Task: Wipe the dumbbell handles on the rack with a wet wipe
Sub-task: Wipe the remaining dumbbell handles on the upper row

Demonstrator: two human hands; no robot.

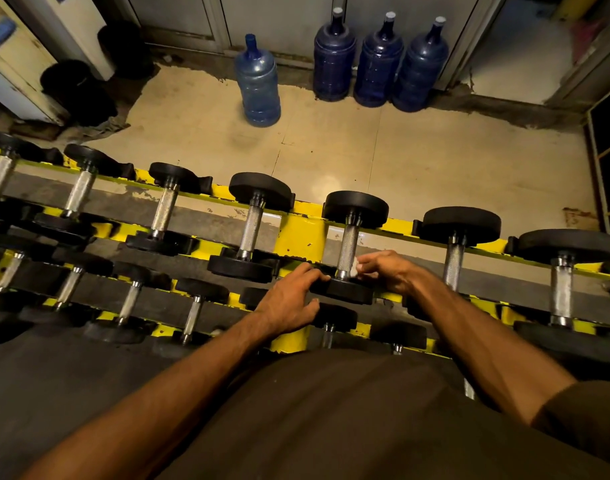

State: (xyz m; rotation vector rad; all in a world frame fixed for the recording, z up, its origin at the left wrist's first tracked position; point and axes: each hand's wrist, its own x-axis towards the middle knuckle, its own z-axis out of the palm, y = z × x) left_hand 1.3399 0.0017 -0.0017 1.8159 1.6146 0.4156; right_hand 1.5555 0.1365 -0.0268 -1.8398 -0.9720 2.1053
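A yellow rack [300,233] holds two rows of black dumbbells with knurled steel handles. My right hand [386,271] pinches a small white wet wipe [356,265] against the lower right side of one upper-row dumbbell handle [348,245]. My left hand [289,303] lies flat, fingers spread, on the near black head [345,289] of that same dumbbell, thumb down by the lower-row dumbbell's head. Most of the wipe is hidden inside my fingers.
More dumbbells [251,226] sit left and right along both tiers. Behind the rack is a tiled floor with several blue water jugs [258,83] against the back wall. A black and yellow frame [605,161] stands at the right edge. My torso fills the bottom.
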